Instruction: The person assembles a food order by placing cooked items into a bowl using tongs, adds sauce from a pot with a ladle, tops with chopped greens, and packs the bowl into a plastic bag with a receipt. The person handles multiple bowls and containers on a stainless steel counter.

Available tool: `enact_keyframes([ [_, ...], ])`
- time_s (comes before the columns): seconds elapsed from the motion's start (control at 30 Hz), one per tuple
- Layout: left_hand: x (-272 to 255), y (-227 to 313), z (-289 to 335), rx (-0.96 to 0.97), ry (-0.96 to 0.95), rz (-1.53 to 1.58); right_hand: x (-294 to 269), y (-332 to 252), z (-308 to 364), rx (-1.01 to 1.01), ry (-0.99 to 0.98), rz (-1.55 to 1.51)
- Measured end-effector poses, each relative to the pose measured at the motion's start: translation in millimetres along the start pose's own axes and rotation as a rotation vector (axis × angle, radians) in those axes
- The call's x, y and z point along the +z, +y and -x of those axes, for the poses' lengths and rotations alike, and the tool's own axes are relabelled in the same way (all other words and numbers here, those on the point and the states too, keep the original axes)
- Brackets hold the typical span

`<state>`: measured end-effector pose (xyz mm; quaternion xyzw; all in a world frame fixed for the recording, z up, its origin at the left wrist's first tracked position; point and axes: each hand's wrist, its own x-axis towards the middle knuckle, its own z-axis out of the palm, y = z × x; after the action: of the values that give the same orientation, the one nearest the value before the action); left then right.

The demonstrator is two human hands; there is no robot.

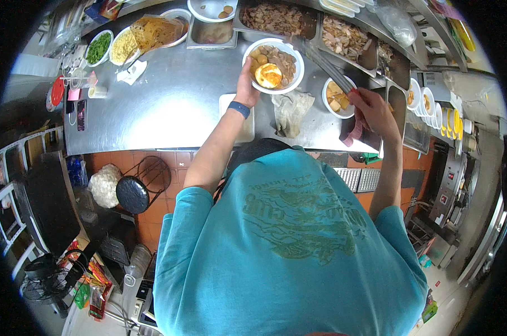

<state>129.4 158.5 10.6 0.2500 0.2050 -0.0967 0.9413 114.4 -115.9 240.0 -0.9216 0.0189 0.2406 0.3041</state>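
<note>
My left hand [247, 88] grips the left side of a white bowl [300, 68] above the steel counter. Inside the bowl are brown sliced meat [284, 63], a pale halved egg [268, 75] with orange sauce, and small round brown pieces. My right hand [372, 111] is closed around the red-ended handle of metal tongs [331, 68]. The tongs reach up and left, their blurred tips close to the bowl's upper right rim; I cannot tell whether they hold anything. Below the tongs, a smaller white bowl [325, 99] contains yellowish chunks.
Beyond the bowl stand steel trays of sliced meat [273, 19] and pale chopped meat [343, 38]. Bowls of chopped greens [98, 47] and minced yellow bits [123, 47] sit far left. A crumpled plastic bag [291, 113] lies near the front edge. Filled bowls [427, 103] line the right.
</note>
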Motion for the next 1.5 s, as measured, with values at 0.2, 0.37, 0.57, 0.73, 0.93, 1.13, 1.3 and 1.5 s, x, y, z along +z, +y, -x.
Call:
enact_keyframes([
  [0.2, 2, -4, -4, -0.059, 0.001, 0.041, 13, -3, -88, -0.041, 0.057, -0.078],
  [0.37, 1, -13, 14, -0.067, 0.021, 0.012, -43, 65, -100, 0.047, 0.279, 0.436],
  [0.57, 22, -34, 41, -0.052, 0.003, -0.059, -82, 79, -174, 0.199, -0.079, 0.454],
  [0.73, 42, -67, 54, -0.02, -0.022, -0.033, -83, 72, -209, 0.026, -0.226, 0.767],
  [0.93, 69, -125, 43, 0.098, -0.014, 0.01, -106, 108, -207, -0.052, -0.257, 0.621],
  [1.13, 89, -144, 22, 0.035, 0.033, 0.099, -129, 146, -173, -0.045, -0.222, 0.193],
  [1.3, 109, -146, 0, 0.028, 0.028, 0.086, -133, 157, -104, -0.062, -0.184, -0.086],
  [1.5, 111, -141, -5, -0.058, 0.027, 0.037, -104, 155, -2, -0.098, -0.219, -0.031],
])
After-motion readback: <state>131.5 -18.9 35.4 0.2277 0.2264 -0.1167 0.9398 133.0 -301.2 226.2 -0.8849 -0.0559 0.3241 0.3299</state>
